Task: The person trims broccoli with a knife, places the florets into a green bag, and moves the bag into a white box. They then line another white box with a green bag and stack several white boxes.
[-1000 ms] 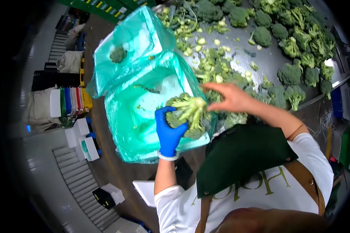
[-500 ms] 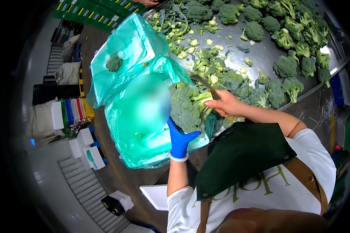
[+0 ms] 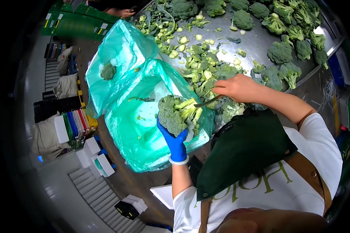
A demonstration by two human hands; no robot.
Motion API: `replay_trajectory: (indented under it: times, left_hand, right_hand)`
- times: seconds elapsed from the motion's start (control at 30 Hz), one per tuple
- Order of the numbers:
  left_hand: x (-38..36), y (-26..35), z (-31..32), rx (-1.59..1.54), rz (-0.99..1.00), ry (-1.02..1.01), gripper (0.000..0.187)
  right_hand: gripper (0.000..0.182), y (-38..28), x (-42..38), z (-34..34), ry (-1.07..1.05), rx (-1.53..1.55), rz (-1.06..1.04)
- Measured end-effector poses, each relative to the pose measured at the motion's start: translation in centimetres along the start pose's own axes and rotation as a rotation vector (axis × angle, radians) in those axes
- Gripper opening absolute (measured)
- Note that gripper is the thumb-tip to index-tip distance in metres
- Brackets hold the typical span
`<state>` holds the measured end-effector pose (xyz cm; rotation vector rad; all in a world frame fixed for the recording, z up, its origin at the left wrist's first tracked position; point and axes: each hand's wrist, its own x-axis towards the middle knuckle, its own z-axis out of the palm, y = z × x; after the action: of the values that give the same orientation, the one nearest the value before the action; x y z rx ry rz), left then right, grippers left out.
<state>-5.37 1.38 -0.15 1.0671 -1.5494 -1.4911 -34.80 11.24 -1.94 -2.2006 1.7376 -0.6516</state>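
My left hand (image 3: 175, 144), in a blue glove, is closed around a large broccoli head (image 3: 171, 116) from below. Its pale cut stems point right, toward my other hand. My bare right hand (image 3: 237, 88) grips a knife (image 3: 210, 101), whose dark curved blade reaches to the end of the broccoli stem. Beneath the broccoli stands a box lined with a green plastic bag (image 3: 124, 134), with a few green scraps on its bottom. A second green-lined box (image 3: 122, 42) behind it contains a small broccoli floret (image 3: 108, 72).
A metal table (image 3: 256, 48) carries many broccoli heads (image 3: 280, 52) on the right and a heap of trimmed stems (image 3: 200, 70) near the boxes. Another person's hand (image 3: 125, 13) shows at the top, beside green crates (image 3: 74, 23). A roller conveyor (image 3: 101, 198) runs at lower left.
The broccoli and my left hand have shifted left and down. My right hand has risen to the right, off the stem, with the knife now at the stem's end.
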Motion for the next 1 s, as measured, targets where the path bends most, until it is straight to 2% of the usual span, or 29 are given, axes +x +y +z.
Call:
replay_trajectory:
  times: [0.13, 0.23, 0.3, 0.33, 0.37, 0.4, 0.47, 0.53, 0.57, 0.63, 0.67, 0.7, 0.73, 0.77, 0.8, 0.87, 0.9, 1.0]
  left_hand:
    - [0.0, -0.7, 0.2, 0.132, 0.056, -0.042, 0.108]
    - [-0.4, -0.2, 0.1, 0.046, -0.042, -0.016, 0.105]
    - [-1.0, 0.4, -0.5, -0.12, -0.133, 0.035, 0.103]
    - [-1.0, 1.0, -0.7, -0.101, -0.139, 0.043, 0.103]
    - [-0.6, 1.2, -0.8, -0.086, -0.106, 0.029, 0.101]
    - [-0.9, 1.5, -1.1, -0.062, -0.097, 0.014, 0.098]
    - [-0.9, 2.4, -0.8, -0.2, -0.292, 0.023, 0.093]
    - [-0.2, 0.5, -1.2, -0.443, -0.396, -0.072, 0.081]
    - [-0.3, 1.0, -0.6, -0.602, -0.493, -0.062, 0.076]
    - [0.0, 0.9, -0.7, -0.868, -0.617, -0.097, 0.066]
    - [0.5, 0.9, -0.6, -0.674, -0.6, -0.13, 0.065]
    - [1.2, 0.9, -0.3, -0.483, -0.579, -0.161, 0.066]
    - [1.6, 0.9, -0.1, -0.291, -0.556, -0.19, 0.066]
    - [1.1, -0.6, -1.0, -0.127, -0.355, -0.226, 0.088]
    - [1.2, -0.7, -0.6, -0.132, -0.199, -0.231, 0.097]
    - [2.0, -1.1, 0.5, -0.14, 0.111, -0.235, 0.115]
    - [2.3, -1.1, 0.8, -0.205, 0.083, -0.245, 0.134]
    - [2.5, -0.5, 1.8, -0.117, 0.055, -0.261, 0.136]
  right_hand:
    - [0.031, 0.2, 0.5, 0.7, -0.069, -0.141, -0.027]
    - [0.032, -0.2, 0.2, 1.7, -0.064, -0.213, 0.186]
    - [0.039, 3.7, -1.1, 2.8, -0.232, -0.227, 0.446]
    - [0.042, 5.8, -1.7, 3.4, -0.308, -0.24, 0.574]
    - [0.05, 5.7, -2.4, 4.3, -0.177, -0.03, 0.41]
    - [0.05, 3.8, -1.8, 3.1, -0.034, 0.202, 0.285]
    - [0.058, 0.2, 0.2, 1.5, 0.147, 0.403, 0.092]
    - [0.071, -1.8, 2.4, 0.9, 0.139, 0.563, 0.012]
    - [0.076, -2.3, 3.4, 1.2, 0.224, 0.557, -0.098]
    - [0.075, -1.5, 3.9, 2.5, 0.064, 0.815, 0.057]
    - [0.075, -1.2, 4.2, 2.6, -0.016, 0.936, 0.134]
    - [0.072, -1.5, 3.7, 2.5, -0.081, 1.345, 0.406]
    - [0.045, -1.8, 3.7, 2.5, 0.035, 1.563, 0.402]
    - [0.032, -1.3, 3.4, 3.7, -0.02, 1.779, 0.399]
    - [0.023, -1.1, 3.2, 4.2, -0.083, 1.995, 0.393]
    - [0.026, -1.6, 3.0, 4.8, -0.074, 2.056, 0.445]
    - [0.026, -1.9, 2.9, 4.9, -0.076, 2.073, 0.488]
    - [0.025, -3.2, 2.7, 4.9, -0.071, 2.037, 0.526]
